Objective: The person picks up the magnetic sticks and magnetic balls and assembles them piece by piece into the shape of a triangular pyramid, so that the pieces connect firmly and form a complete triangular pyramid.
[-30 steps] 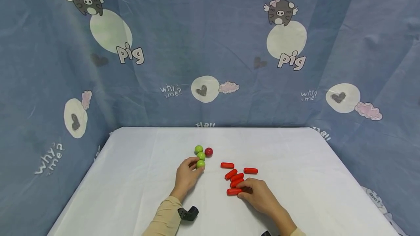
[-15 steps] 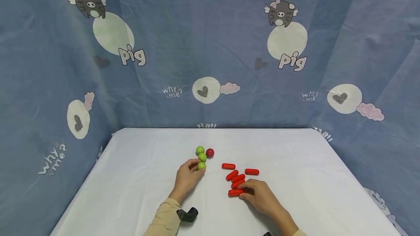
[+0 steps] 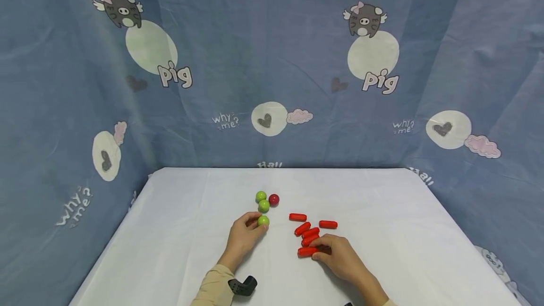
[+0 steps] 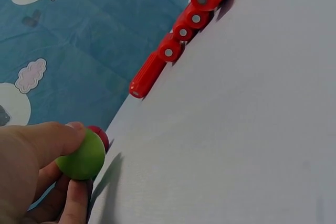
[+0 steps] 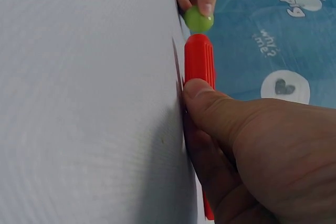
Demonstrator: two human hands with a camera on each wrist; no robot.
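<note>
Moved toward 6 o'clock since the earlier frame: my left hand [image 3: 243, 237] with its green ball [image 3: 264, 221] | my right hand [image 3: 338, 255]: fingers pinch the nearest red rod [image 3: 306, 252], apparently by one end to bare its 9 o'clock tip | green ball: 10 o'clock from that rod, pinched by left fingers, now apart from two other green balls [image 3: 264, 206]

Blue cloth [image 3: 238, 37] — "pig" [image 3: 174, 75] twice, "why me?" [image 3: 225, 120] thrice, behind and left of table [image 3: 395, 263]; "Hall" or "Ha!!" [image 3: 269, 165] — along table's back edge.
</note>
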